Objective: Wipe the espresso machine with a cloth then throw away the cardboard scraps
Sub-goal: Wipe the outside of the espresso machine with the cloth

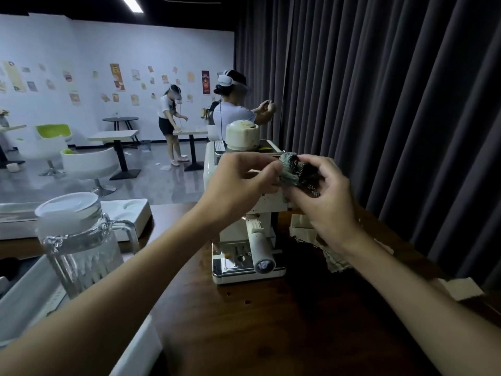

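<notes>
**Holding the cloth at the espresso machine**

We have the cloth (294,170) between both hands, in front of the espresso machine's (244,234) upper body; our left hand (241,183) pinches its left edge, our right hand (328,202) curls round the rest. It looks soft, light and limp, so we judge it is best wadded in one palm; the cardboard scraps (336,260), on the table right of the machine, seem light and stiff, best pinched by an edge.
</notes>
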